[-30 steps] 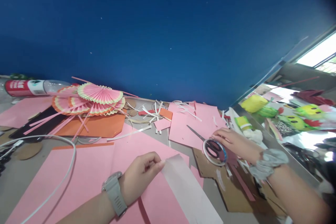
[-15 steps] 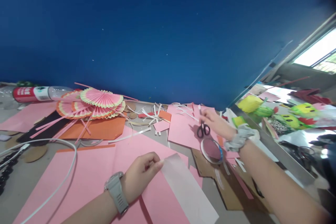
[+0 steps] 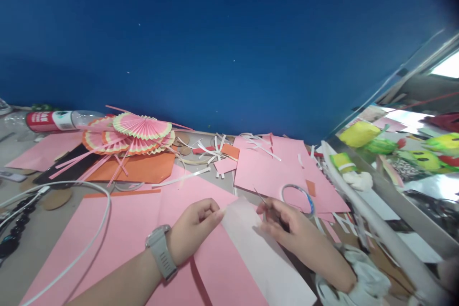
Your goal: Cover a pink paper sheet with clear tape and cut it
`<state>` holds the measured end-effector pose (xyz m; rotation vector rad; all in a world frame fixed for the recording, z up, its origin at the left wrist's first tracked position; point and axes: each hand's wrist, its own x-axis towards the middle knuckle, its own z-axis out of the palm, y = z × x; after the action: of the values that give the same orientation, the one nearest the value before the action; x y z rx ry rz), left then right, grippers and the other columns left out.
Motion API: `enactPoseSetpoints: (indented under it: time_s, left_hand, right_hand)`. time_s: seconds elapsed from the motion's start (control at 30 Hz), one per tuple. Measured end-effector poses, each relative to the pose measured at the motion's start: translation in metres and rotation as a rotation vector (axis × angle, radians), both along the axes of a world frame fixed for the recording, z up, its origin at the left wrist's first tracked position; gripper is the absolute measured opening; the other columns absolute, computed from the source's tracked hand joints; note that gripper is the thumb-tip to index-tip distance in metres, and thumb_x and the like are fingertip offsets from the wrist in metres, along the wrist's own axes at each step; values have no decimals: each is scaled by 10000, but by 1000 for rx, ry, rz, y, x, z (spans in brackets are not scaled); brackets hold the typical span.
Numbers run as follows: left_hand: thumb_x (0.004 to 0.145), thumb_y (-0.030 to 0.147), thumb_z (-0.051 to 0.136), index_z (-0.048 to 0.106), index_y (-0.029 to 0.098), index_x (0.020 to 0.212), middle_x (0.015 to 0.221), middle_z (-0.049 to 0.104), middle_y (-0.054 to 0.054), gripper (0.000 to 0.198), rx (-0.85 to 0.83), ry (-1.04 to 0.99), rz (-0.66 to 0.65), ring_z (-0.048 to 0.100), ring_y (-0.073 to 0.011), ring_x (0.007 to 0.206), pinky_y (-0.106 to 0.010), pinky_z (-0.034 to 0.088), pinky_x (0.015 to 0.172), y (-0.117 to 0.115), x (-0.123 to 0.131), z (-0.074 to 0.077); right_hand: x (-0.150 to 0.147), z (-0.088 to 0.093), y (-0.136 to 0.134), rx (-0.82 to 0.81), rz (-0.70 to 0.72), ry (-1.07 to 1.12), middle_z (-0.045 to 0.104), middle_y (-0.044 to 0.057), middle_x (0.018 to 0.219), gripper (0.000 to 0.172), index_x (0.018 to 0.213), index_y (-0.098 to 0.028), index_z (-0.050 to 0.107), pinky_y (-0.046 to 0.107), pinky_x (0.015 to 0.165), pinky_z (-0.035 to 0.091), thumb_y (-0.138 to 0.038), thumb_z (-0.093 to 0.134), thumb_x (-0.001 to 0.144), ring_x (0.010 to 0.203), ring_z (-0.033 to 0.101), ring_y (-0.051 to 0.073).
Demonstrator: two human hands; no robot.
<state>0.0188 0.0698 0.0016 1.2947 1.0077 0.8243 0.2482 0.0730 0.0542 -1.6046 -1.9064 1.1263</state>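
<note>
My left hand (image 3: 195,227), with a grey watch (image 3: 161,251) on its wrist, pinches the top corner of a pink sheet whose pale folded strip (image 3: 260,253) slants down to the right. My right hand (image 3: 299,234) is closed around scissors just right of that strip. Only a thin blade (image 3: 260,195) of the scissors shows clearly, pointing up and left; the palm and fingers hide most of the handles. Large pink paper (image 3: 122,239) lies beneath my left hand. A tape roll (image 3: 310,201) rests on another pink sheet (image 3: 265,172) behind my right hand.
Pleated paper fans (image 3: 143,126) sit on orange paper (image 3: 143,169) at the back left, beside a plastic bottle (image 3: 45,121). A white cable (image 3: 107,215) loops at left. Paper strips (image 3: 218,153) litter the back. A pale rail (image 3: 376,220) rises at right; a blue wall stands behind.
My right hand has come down and left with the scissors, from over the back pink sheet to beside the pale strip. My left hand keeps its pinch. The view has shifted a little.
</note>
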Motion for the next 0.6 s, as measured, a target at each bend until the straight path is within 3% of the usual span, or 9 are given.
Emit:
enactPoseSetpoints:
  time_s: [0.07,0.2,0.3,0.37,0.43,0.5,0.6]
  left_hand:
    - [832,527,491,430,181,668,568,302,78,388,-17,-22,7,266,-79,526,-202,230,490,1,0,2]
    - [822,570,477,459,177,622,576,391,50,441,-42,-106,40,353,-90,537,-211,325,518,2,-4,3]
    - [835,692,214,583,180,768,649,544,-19,634,-48,-210,45,507,-155,600,-282,429,596,-3,-8,5]
    - [764,782,103,627,181,925,762,623,-75,814,-24,-266,7,583,-222,715,-342,464,668,-10,-8,8]
    - [692,826,299,627,194,1043,884,655,-100,794,13,-292,-84,606,-272,836,-375,469,750,-19,-7,13]
    - [605,738,582,660,192,1028,903,670,-110,695,51,-271,-215,610,-304,888,-380,473,779,-28,-1,17]
    - [604,701,616,702,209,962,928,686,-100,615,68,-173,-297,616,-296,904,-370,478,804,-39,12,15]
  right_hand:
    - [-2,-3,-5,-59,46,-25,410,-45,647,294,787,-199,515,233,545,319,-490,554,790,596,385,105]
    - [-2,-8,-6,-236,47,229,328,-69,591,341,712,-197,450,199,474,265,-514,537,800,516,281,72]
    - [-7,-13,-9,-305,-187,499,281,-88,578,337,787,-215,456,172,420,215,-525,584,766,476,212,58]
    - [-13,-15,-11,-311,-367,665,265,-93,566,335,805,-228,439,165,404,219,-531,578,771,461,197,58]
    - [-19,-16,-11,-275,-482,752,252,-98,540,339,776,-232,411,166,396,235,-533,567,778,447,201,59]
    - [-23,-18,-12,-174,-541,726,257,-98,526,341,761,-235,397,170,397,249,-530,565,783,440,224,63]
    - [-24,-20,-12,54,-554,524,285,-87,541,322,744,-231,400,187,420,272,-513,541,810,457,264,72]
